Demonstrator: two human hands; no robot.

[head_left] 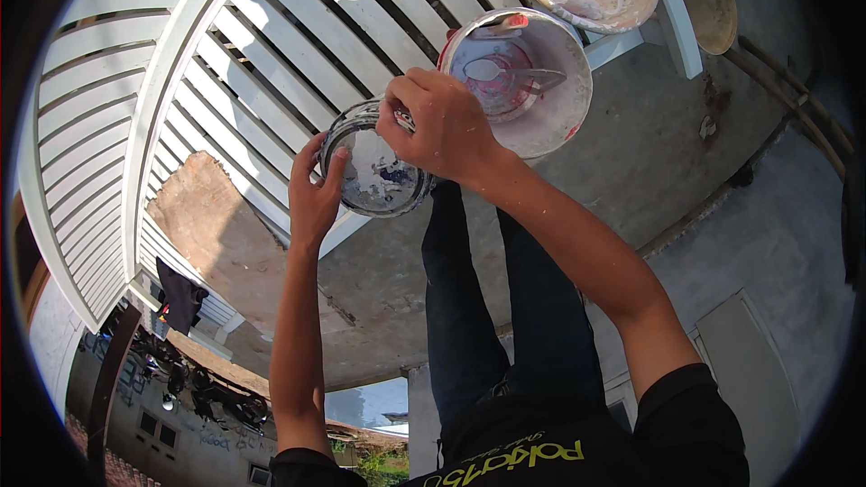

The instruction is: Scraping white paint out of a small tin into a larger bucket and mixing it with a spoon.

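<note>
An open round paint can (374,189), its rim and inside smeared with grey-white and dark paint, stands at the edge of the white slatted bench. Around its left side wraps my left hand (316,185), with the thumb over the rim. My right hand (439,122) is closed in a fist at the can's upper right rim; whatever its fingers hold is hidden. Just right of that fist is a white paint-stained bucket (573,113). Inside the bucket lie a red-ended tool (514,24) and a pale, flat-looking piece (544,81).
A second paint-smeared bucket (642,9) sits at the far right of the bench (316,32), with a beige round container (708,4) beyond it. Wooden poles (794,104) lean at the right. A brown board-like patch (203,203) shows by the slats at left.
</note>
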